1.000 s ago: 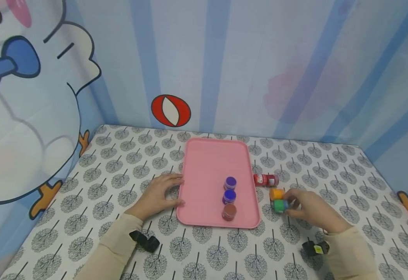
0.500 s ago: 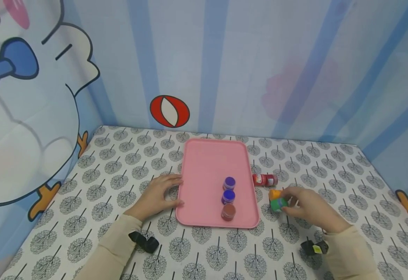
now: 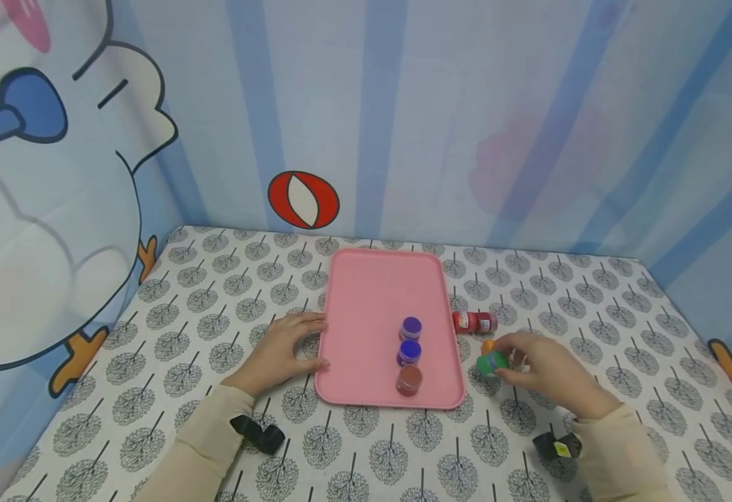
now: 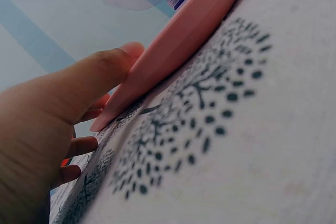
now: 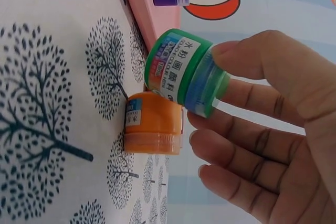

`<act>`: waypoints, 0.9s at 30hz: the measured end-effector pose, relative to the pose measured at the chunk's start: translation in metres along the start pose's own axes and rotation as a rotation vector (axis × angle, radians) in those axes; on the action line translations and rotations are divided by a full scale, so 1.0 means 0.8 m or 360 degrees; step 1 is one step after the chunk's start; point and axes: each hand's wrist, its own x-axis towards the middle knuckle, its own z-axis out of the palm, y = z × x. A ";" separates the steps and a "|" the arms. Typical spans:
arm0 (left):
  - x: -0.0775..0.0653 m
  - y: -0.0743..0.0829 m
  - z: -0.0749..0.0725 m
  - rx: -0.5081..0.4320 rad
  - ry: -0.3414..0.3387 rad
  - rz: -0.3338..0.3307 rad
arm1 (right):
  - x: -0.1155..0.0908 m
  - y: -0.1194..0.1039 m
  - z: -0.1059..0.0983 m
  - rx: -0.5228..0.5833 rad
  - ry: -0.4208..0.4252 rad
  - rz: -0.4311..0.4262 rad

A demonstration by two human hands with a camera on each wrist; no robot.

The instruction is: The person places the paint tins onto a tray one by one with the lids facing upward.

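Right wrist view only: legible label [image 5: 176,67] on green jar [image 5: 189,72].

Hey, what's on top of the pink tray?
The pink tray holds a purple jar, a blue jar and a brown jar, in a row toward its right side. The surface directly beneath them is covered.

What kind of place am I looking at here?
Possibly a staged play or craft corner: a cartoon-printed backdrop rises behind a tree-patterned cloth, and what look like paint jars stand on a pink tray.
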 end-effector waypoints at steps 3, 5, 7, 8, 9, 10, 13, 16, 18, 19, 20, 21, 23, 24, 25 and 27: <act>0.000 0.000 -0.001 0.0000 -0.0001 0.0001 | 0.001 -0.003 0.002 0.0009 0.0007 -0.0004; 0.000 0.000 -0.001 0.0001 0.0000 0.0000 | 0.001 -0.006 0.004 0.0021 0.0009 -0.0007; 0.000 0.000 -0.002 0.0002 0.0000 -0.0002 | 0.002 -0.009 0.006 0.0013 0.0015 -0.0011; 0.000 0.000 -0.002 0.0005 0.0001 -0.0002 | 0.002 -0.011 0.007 0.0009 0.0018 -0.0015; 0.000 0.000 -0.002 0.0006 0.0001 -0.0002 | 0.002 -0.012 0.008 -0.0006 0.0025 -0.0019; 0.000 0.000 -0.002 0.0003 0.0000 -0.0004 | 0.002 -0.014 0.009 -0.0020 0.0032 -0.0027; 0.000 0.001 -0.003 -0.0001 -0.0004 -0.0005 | 0.003 -0.019 0.012 -0.0068 0.0047 -0.0052; 0.000 0.001 -0.003 -0.0011 -0.0008 -0.0009 | 0.004 -0.024 0.014 -0.0080 0.0040 -0.0066; 0.000 0.001 -0.003 -0.0012 -0.0008 -0.0010 | 0.005 -0.026 0.015 -0.0086 0.0034 -0.0060; 0.000 0.000 -0.003 -0.0006 -0.0007 -0.0007 | 0.005 -0.028 0.015 -0.0090 0.0031 -0.0060; 0.000 0.000 -0.002 -0.0002 -0.0004 -0.0003 | 0.005 -0.030 0.015 -0.0091 0.0032 -0.0064; 0.000 -0.001 -0.001 0.0004 -0.0002 0.0003 | 0.005 -0.031 0.016 -0.0093 0.0035 -0.0070; 0.000 -0.002 -0.001 0.0007 0.0002 0.0010 | 0.005 -0.034 0.018 -0.0097 0.0047 -0.0091; 0.000 -0.002 0.000 0.0005 0.0002 0.0012 | 0.006 -0.036 0.019 -0.0096 0.0055 -0.0105; 0.000 -0.003 0.000 0.0006 0.0002 0.0015 | 0.006 -0.037 0.020 -0.0093 0.0062 -0.0118; 0.000 -0.002 0.000 -0.0007 0.0000 0.0015 | 0.006 -0.039 0.023 -0.0092 0.0079 -0.0138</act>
